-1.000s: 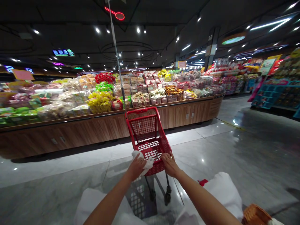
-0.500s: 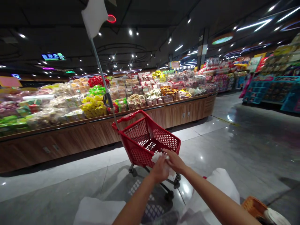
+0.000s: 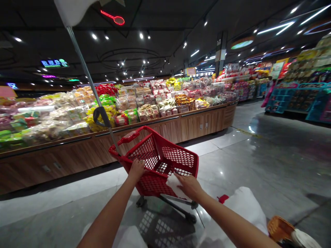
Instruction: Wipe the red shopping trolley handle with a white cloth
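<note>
Fingers point(image 3: 141, 163) of the left hand point(image 3: 136, 171) bend over the smooth moulded rim of the red shopping cart point(image 3: 178, 151), holding it along the near side, while those of the right hand point(image 3: 191, 187) are closed on a crumpled white sheet point(image 3: 173, 184), soft and creased, pressed at the cart's near rim; whether it is cloth or paper I cannot tell. The cart stands on the floor point(image 3: 230, 179) in front of the person, its basket glossy plastic, the walls pierced with rows of small rounded openings, the handle point(image 3: 132, 136) a thick rounded loop at the upper left. Beneath it run slim grey legs ending in dark wheels point(image 3: 190, 218), and a lattice of light and shadow falls on the polished, mirror-like grey tiles. A thin metal pole point(image 3: 84, 65) slants up from the handle end, with a dark looped grip point(image 3: 101, 116) partway along and a flat white panel point(image 3: 74, 10) at its top. Beyond the cart, a long counter point(image 3: 165, 132) of streaked wood grain with a curved end bears heaped packets point(image 3: 148, 112) in shiny, crinkled wrapping. Loose white fabric point(image 3: 244, 203) bunches near the right forearm, and an orange basket point(image 3: 278, 227) sits at the lower right.
</note>
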Demonstrator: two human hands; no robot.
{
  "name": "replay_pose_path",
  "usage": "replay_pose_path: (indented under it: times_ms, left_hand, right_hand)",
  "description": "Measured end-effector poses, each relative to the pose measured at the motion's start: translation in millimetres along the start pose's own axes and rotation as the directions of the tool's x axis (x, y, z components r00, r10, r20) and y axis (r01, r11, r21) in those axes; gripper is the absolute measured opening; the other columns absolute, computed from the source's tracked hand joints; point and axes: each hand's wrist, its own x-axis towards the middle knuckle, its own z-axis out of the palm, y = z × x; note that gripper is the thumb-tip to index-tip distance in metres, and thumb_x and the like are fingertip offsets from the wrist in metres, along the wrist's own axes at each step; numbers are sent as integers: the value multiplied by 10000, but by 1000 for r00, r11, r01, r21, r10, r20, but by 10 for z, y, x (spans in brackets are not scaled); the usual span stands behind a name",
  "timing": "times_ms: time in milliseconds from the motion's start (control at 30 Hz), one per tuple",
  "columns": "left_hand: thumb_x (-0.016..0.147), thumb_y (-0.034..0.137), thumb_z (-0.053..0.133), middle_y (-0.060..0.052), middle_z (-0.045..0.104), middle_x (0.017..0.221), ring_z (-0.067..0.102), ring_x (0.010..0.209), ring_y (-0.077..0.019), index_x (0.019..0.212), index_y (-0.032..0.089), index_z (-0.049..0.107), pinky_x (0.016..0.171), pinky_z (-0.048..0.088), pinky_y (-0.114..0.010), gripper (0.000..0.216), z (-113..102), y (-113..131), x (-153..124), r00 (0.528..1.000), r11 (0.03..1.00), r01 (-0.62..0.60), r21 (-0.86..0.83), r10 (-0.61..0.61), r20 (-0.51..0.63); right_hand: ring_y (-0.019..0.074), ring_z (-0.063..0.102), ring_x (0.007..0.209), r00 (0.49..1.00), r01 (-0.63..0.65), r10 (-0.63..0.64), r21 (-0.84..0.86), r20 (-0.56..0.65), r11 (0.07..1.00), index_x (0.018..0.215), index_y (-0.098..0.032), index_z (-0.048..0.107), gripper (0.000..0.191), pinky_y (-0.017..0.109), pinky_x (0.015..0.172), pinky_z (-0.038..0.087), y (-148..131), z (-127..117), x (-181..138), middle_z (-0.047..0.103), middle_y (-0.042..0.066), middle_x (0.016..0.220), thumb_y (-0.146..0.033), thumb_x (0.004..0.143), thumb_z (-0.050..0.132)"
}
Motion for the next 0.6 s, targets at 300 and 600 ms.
replay_pose_path:
  times_ms: [300, 600]
  left_hand:
    - [783, 324, 669, -144, 658, 1024, 565, 1006, -321, 972, 133, 644, 898, 385, -424, 270, -25, 129, -206, 994, 994, 106, 7, -106, 5]
    - [825, 339, 625, -111, 648, 1017, 554, 1047, -282, 966, 172, 600, 934, 369, -410, 220, -183, 79, -411, 1000, 988, -16, -152, 19, 18]
  right_hand:
    - [221, 633, 920, 997, 9, -13, -54, -71, 999, 1371, -211, 410, 420, 349, 794, 447, -874, 31, 675, 667, 130, 1020, -261, 954, 427]
    - [198, 639, 924, 998, 59, -59, -95, -2, 994, 1370, -302, 441, 425, 290, 783, 414, -136, -24, 52, 698, 70, 1028, -276, 945, 447]
